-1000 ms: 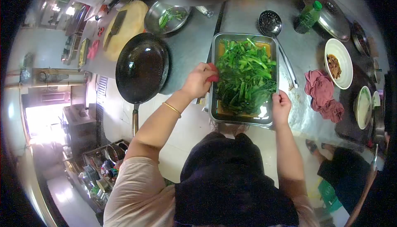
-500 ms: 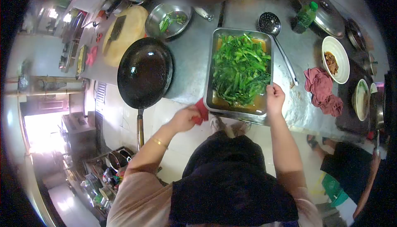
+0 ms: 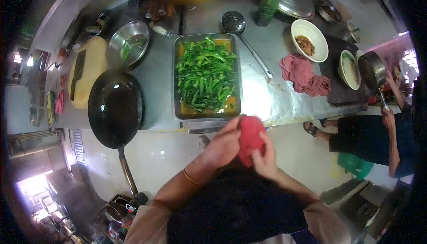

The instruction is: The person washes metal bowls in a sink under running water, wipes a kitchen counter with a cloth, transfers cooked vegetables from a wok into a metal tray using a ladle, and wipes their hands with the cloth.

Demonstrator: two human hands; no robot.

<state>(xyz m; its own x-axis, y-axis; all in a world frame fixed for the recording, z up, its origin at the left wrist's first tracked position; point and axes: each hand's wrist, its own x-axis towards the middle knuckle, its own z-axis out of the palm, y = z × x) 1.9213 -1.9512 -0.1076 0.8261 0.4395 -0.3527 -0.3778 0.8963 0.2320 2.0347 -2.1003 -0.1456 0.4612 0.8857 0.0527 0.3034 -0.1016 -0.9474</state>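
A folded red cloth (image 3: pixel 251 138) is between my two hands, in front of my body. My left hand (image 3: pixel 223 144) is closed on its left side, with some fingers hidden behind it. From the right, my right hand (image 3: pixel 265 158) grips the same cloth with thumb and fingers. Just beyond them on the steel table lies a rectangular metal tray (image 3: pixel 207 116), apart from both hands. Cooked leafy greens (image 3: pixel 207 75) fill it, in brownish liquid.
A black wok (image 3: pixel 115 108) overhangs the table's left edge, near a cleaver (image 3: pixel 78 73) on a round board. To the right lie a skimmer (image 3: pixel 253 50), pink cloth (image 3: pixel 302 76) and white bowl (image 3: pixel 321 44). Another person holds a saucepan (image 3: pixel 372 70) at far right.
My right hand has let go of the tray's edge and joined my left hand on the red cloth. The view has swung right, showing more of the other person.
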